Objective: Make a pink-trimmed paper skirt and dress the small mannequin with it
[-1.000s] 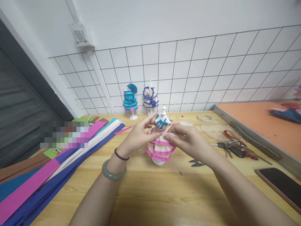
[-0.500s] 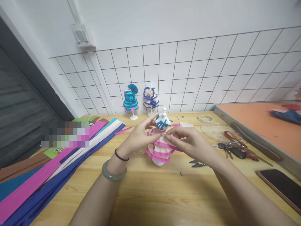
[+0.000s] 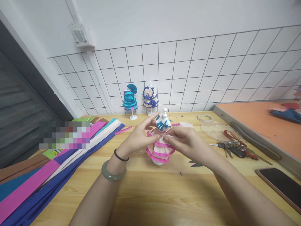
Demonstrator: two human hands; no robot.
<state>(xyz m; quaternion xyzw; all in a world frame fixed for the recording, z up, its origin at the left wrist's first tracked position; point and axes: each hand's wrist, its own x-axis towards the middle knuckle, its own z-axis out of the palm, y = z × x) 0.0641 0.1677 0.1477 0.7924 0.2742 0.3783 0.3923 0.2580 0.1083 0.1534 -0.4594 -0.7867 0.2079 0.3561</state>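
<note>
A small white dress form [image 3: 163,121] with blue marks on its top stands upright at the middle of the wooden table. Around it hangs a layered white paper skirt [image 3: 161,153] with pink edges. My left hand [image 3: 146,133] wraps round the form's left side, its thumb pressed on the skirt at the waist. From the right, my right hand [image 3: 185,141] pinches the paper at the waist between thumb and fingers. The fingertips of both hands nearly meet there.
Behind stand a teal-dressed form [image 3: 130,99] and a blue-and-white one [image 3: 150,99]. Coloured paper strips [image 3: 70,163] lie at left. To the right are scissors [image 3: 196,164], keys [image 3: 231,147], a tape roll [image 3: 204,118], a phone [image 3: 279,185] and an orange board [image 3: 256,116].
My right hand has shifted slightly at the waist, and the pink-edged paper on the skirt's right side sits a little differently. My left hand keeps its hold.
</note>
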